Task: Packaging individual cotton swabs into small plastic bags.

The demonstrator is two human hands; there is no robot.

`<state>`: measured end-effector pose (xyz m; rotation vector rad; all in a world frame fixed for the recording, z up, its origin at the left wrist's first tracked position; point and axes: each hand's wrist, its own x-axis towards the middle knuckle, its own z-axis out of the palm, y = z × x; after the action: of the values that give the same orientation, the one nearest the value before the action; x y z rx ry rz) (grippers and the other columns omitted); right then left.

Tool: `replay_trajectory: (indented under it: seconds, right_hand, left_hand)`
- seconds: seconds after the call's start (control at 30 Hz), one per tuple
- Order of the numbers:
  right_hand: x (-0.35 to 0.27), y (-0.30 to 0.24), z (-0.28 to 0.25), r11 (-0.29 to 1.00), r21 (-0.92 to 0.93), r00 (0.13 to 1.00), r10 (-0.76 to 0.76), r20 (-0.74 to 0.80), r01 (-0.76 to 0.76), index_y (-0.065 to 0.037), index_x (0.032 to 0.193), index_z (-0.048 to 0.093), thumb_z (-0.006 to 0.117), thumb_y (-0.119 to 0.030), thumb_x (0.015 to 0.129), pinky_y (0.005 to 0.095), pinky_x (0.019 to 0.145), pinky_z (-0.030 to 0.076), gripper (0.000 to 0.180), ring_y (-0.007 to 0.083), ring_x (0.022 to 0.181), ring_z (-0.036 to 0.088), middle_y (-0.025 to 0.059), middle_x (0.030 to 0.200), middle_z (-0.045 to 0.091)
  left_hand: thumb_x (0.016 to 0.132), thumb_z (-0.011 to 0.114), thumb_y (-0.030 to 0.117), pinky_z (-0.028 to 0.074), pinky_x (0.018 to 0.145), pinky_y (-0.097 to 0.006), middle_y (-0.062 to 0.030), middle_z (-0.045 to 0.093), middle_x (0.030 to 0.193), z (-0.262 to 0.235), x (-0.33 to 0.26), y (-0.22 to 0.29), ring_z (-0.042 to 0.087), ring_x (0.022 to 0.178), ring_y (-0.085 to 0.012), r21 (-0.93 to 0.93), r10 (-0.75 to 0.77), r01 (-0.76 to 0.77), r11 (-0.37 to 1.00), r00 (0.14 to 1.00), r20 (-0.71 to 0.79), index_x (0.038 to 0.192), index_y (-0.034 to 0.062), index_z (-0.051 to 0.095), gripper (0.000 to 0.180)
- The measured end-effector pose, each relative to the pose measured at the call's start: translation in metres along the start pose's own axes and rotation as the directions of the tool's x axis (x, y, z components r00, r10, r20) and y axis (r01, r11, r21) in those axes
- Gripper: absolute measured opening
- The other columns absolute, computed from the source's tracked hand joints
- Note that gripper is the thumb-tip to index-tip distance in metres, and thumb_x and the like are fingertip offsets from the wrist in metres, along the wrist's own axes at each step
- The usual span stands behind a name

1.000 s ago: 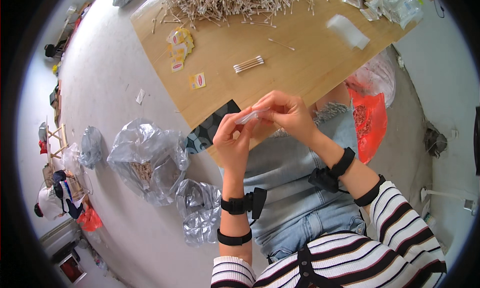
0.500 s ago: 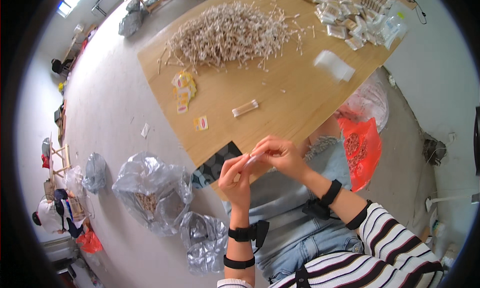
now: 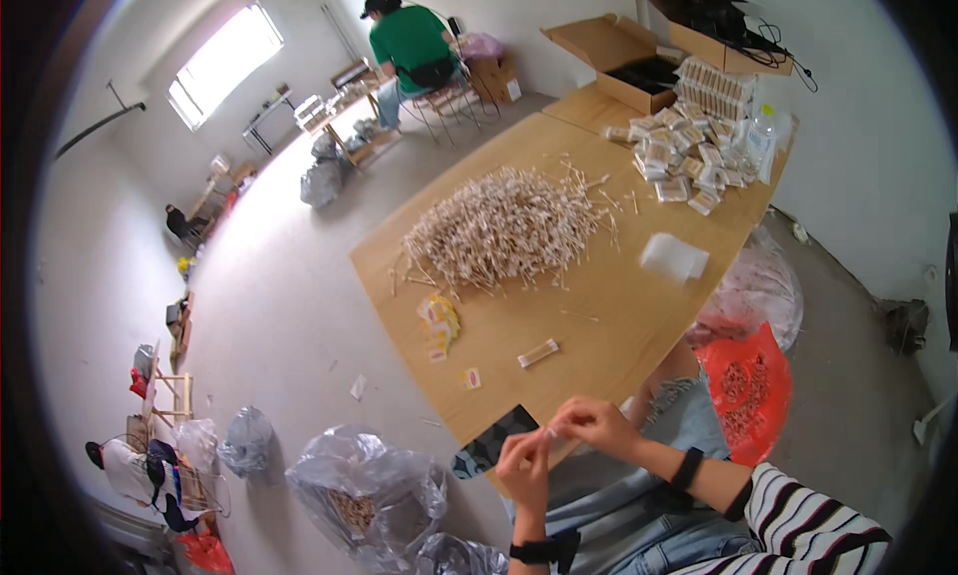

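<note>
My left hand (image 3: 524,465) and my right hand (image 3: 599,422) meet at the table's near edge, fingertips pinched together. Between them is a small translucent plastic bag (image 3: 552,432), mostly hidden by the fingers. Just beyond lies a neat bundle of cotton swabs (image 3: 538,352) on the wooden table (image 3: 619,325). A small printed card (image 3: 472,378) rests to its left, and several yellow-and-white cards (image 3: 439,325) overlap farther off. A large heap of loose cotton swabs (image 3: 504,226) covers the middle of the table. On the right sits a stack of clear bags (image 3: 674,258).
Packed swab bags (image 3: 684,156) pile up at the far right beside a clear bottle (image 3: 761,131) and an open cardboard box (image 3: 634,76). A dark patterned pad (image 3: 494,440) overhangs the near left edge. Grey plastic sacks (image 3: 369,495) and a red bag (image 3: 748,390) flank the table. Another person (image 3: 414,46) sits beyond.
My view has tilted upward, so the table and hands appear lower and the far room shows. Both hands stay together, still pinching the plastic bag.
</note>
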<state>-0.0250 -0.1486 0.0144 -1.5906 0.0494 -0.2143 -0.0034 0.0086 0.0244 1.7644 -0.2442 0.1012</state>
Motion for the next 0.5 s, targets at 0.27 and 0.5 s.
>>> replay_trajectory:
  seconds: [0.27, 0.5]
  right_hand:
    - [-0.056, -0.04, -0.009, 0.911, 0.365, 0.975, 0.131, 0.179, -0.19, -0.003, 0.095, 0.064, 0.068, -0.009, 0.091, 0.0216, 0.066, 0.048, 0.008, 0.008, 0.077, 0.057, 0.0035, 0.093, 0.063]
    - [-0.073, -0.09, -0.011, 0.984, -0.067, 0.968, -0.147, 0.206, 0.163, -0.001, 0.088, 0.064, 0.071, -0.009, 0.086, 0.0238, 0.063, 0.048, 0.011, 0.0118, 0.073, 0.058, 0.0046, 0.091, 0.062]
  left_hand:
    - [0.077, 0.076, 0.001, 0.046, 0.068, -0.027, -0.0074, 0.068, 0.083, -0.022, -0.045, 0.056, 0.061, 0.078, -0.0167, 0.162, 0.149, -0.162, 0.973, 0.985, 0.09, 0.087, 0.0015, 0.074, 0.01]
    - [0.067, 0.078, -0.004, 0.048, 0.069, -0.03, -0.0062, 0.068, 0.083, -0.031, -0.064, 0.072, 0.062, 0.077, -0.0214, 0.086, 0.255, -0.265, 0.961, 0.961, 0.109, 0.085, 0.0067, 0.073, 0.021]
